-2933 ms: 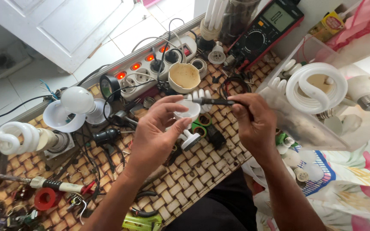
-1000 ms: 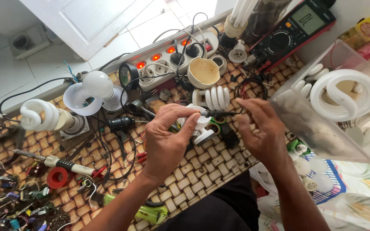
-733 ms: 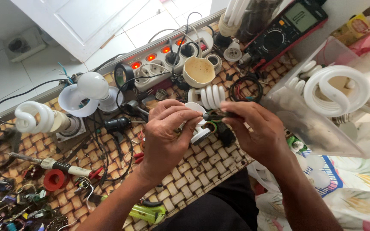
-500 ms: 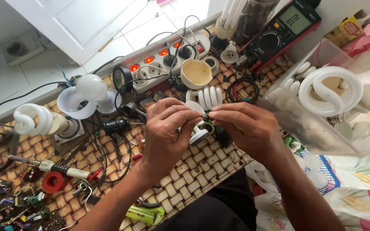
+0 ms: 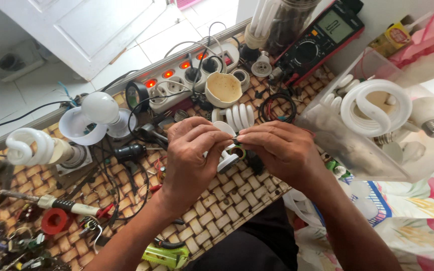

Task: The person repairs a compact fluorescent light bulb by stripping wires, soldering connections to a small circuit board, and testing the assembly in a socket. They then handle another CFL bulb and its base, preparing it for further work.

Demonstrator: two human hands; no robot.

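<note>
Holding a small white lamp base (image 5: pixel 225 159) in my left hand (image 5: pixel 192 155), fingers curled tight around its upper part, over the woven mat (image 5: pixel 237 193). Right hand (image 5: pixel 282 150) is pinched narrow, thumb and forefinger meeting at the left hand's fingertips on something thin and dark; too small to tell what it is. The two hands touch at that point.

Landmark: the white power strip (image 5: pixel 187 83) with red lit switches, at the far edge of the mat.
- Lamp base and both hands: nearer me than the strip, about mid-mat.
- Cream bowl-shaped shell (image 5: pixel 223 89): just right of the strip.
- White tube lamp (image 5: pixel 238 116): between the strip and my hands, just beyond my fingertips.
- Multimeter (image 5: pixel 322 37): right of the strip, farther back.
- Clear plastic box (image 5: pixel 377 135) with a spiral lamp (image 5: pixel 375 108) in it: well right of the strip.
- Round white bulb (image 5: pixel 99 108) and second spiral lamp (image 5: pixel 28 146): left of the strip.
- Soldering iron (image 5: pixel 56 203): well left and nearer me, beside a red tape roll (image 5: pixel 55 221).
</note>
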